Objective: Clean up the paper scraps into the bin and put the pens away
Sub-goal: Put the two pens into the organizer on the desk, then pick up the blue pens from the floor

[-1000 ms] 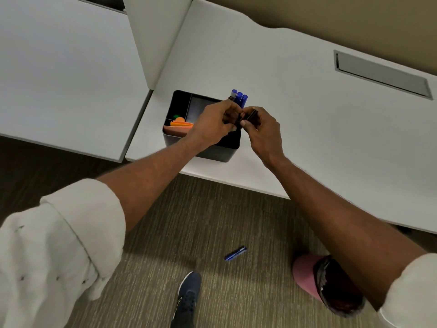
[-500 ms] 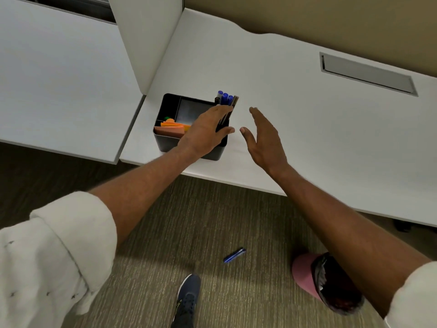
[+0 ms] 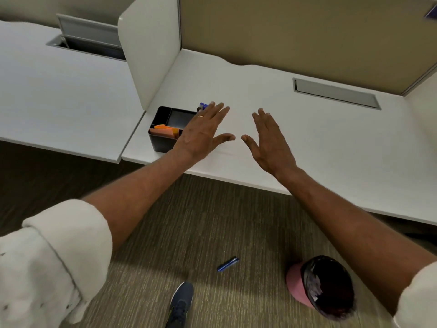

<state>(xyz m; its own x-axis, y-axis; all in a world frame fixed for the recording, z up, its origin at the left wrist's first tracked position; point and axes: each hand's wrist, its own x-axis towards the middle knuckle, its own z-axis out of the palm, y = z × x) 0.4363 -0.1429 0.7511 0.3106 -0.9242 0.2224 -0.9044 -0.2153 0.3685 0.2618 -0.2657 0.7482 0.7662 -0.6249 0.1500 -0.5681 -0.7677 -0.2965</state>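
Our hands have come off the pens since a second ago — then both were pinched together over the black organiser [image 3: 163,140], now the left hand [image 3: 201,133] and right hand [image 3: 269,140] are spread flat, fingers open, holding nothing, hovering apart just right of the organiser above the table [image 3: 331,143]. Our view has also tipped up, showing more of the partition behind.

So the batch of pens reads as delivered: blue caps [image 3: 203,105] poke up from the organiser's far right corner, mostly hidden behind the left fingers, so we cannot count them. One organiser, with orange and pink paper notes [image 3: 164,131] in its near compartment.

Paper scraps on the table? We see none. One pink bin [image 3: 319,286] with a dark liner sits on the carpet, well below and right of the organiser.

What's left, we'd judge — one blue pen [image 3: 228,264] lying on the carpet, between our shoe [image 3: 181,304] and the bin. The next move calls for bending down, pinching that pen off the floor and carrying it up to the organiser's far corner with the others.
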